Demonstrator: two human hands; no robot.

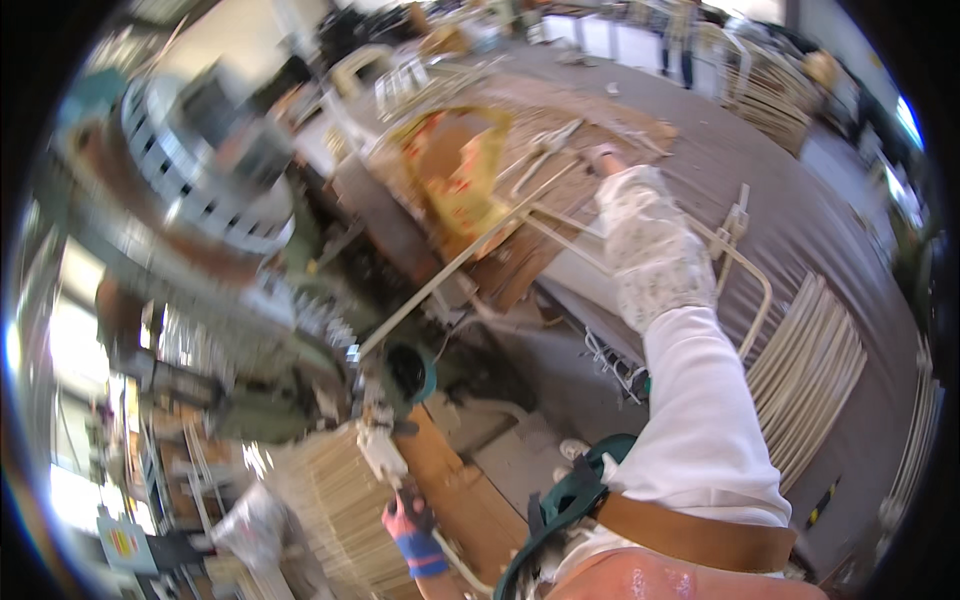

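My left hand (410,525), in a coral and blue glove, is low in the view. Its fingers look curled at the lower end of a white, bracket-like piece (382,455), though blur hides the exact grip. A bent cream tube (462,568) runs down beside that glove. Far ahead over the table, my right hand (603,158) stretches out from a floral sleeve cover. Its fingers are too small and smeared to read. Close to it lie cream tube frames (548,148) and the far end of a long, straight cream tube (450,268), which slants down toward the machine.
A large metal machine (215,185) with a slotted round part fills the left side. Right of it sits a yellow patterned sack (455,175) on cardboard. Bundled cream tubes (810,375) lie on the brown-covered table (740,140); more tubes (335,505) are stacked low left. Another person stands far back.
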